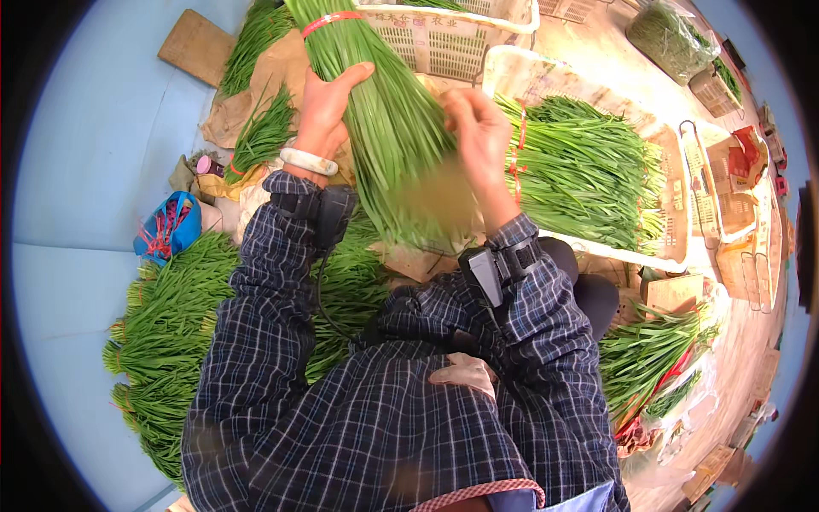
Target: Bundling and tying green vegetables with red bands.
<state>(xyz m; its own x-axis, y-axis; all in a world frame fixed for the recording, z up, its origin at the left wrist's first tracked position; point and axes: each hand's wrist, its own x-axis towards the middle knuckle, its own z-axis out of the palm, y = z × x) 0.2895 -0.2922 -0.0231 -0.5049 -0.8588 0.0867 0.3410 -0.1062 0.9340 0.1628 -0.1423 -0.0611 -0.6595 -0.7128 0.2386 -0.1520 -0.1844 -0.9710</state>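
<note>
A large bundle of long green garlic chives (388, 128), bound by a red band near its far end, slants in front of me. My left hand (324, 111) is closed around its left side, thumb lying across the leaves. At the bundle's right edge, my right hand (479, 141) has its fingertips pinched together; whatever is between them is too small to make out. A blurred smudge covers part of the lower leaves. Just right of that hand, tied chive bundles (580, 171) lie in a white plastic crate (533, 78).
Many chive bundles (171, 316) are piled at the left by a blue wall (77, 196). A blue bag (175, 226) holds red ties. Another white crate (426, 44) stands at the far side. Loose chives (648, 350) lie at lower right; a filled clear bag (670, 38) sits far right.
</note>
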